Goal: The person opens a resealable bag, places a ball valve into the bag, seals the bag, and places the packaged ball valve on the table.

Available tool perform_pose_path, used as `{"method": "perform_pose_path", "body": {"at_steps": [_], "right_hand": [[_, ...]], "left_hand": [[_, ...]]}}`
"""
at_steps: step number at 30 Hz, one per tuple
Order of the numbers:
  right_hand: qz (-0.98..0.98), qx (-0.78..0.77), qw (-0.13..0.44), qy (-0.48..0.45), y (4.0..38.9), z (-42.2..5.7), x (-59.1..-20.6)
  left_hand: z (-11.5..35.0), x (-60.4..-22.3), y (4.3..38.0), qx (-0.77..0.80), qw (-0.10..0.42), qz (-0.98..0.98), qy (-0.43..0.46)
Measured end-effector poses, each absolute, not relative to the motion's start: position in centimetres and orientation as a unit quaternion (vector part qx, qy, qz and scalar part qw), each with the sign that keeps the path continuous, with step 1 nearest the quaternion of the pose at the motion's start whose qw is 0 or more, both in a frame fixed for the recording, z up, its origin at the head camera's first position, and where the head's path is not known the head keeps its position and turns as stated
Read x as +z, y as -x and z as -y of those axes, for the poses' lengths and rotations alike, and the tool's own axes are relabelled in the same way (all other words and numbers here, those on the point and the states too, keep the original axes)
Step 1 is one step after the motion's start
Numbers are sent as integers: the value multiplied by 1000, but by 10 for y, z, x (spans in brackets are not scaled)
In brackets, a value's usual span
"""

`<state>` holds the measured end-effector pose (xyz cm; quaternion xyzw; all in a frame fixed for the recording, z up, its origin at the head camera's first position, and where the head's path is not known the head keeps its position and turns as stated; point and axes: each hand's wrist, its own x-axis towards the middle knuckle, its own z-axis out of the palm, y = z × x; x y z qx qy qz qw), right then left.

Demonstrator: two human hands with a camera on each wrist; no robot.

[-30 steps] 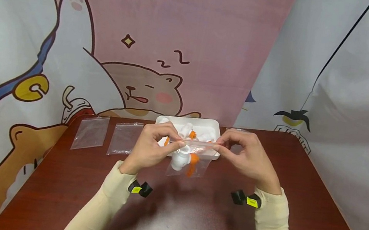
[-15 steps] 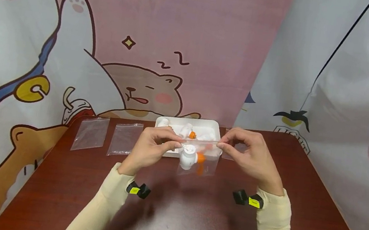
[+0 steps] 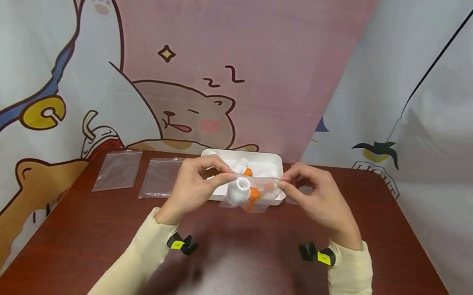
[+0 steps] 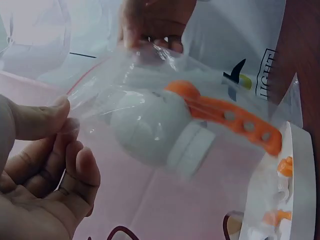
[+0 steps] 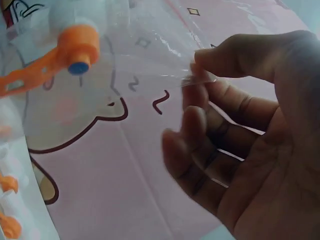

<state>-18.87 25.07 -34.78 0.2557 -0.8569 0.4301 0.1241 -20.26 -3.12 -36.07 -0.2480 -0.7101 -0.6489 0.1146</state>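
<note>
Left hand (image 3: 195, 184) on one top corner of the clear bag (image 3: 266, 194), right hand (image 3: 321, 198) on the other, thumb and fingertips pinched tight, the remaining fingers loosely bent. Inside hangs the white bottle (image 3: 238, 193) with its orange arm (image 3: 253, 194), up off the table (image 3: 218, 284), just on the near side of the white tray (image 3: 273, 158). I can't tell whether the mouth is sealed. The work seems to be along that red-lined edge: best hold it taut and level, bottle hanging low, pressing evenly without wrinkling the film.
</note>
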Motion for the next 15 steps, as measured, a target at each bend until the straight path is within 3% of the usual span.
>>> {"method": "perform_pose_path", "body": {"at_steps": [6,15], "right_hand": [[868,411,103,-260,192,-239,-353],[812,439,140,-359,185,-210,-353]], "left_hand": [[27,-360,201,-650,103,704,266],[22,-360,199,-629,55,720,287]]}}
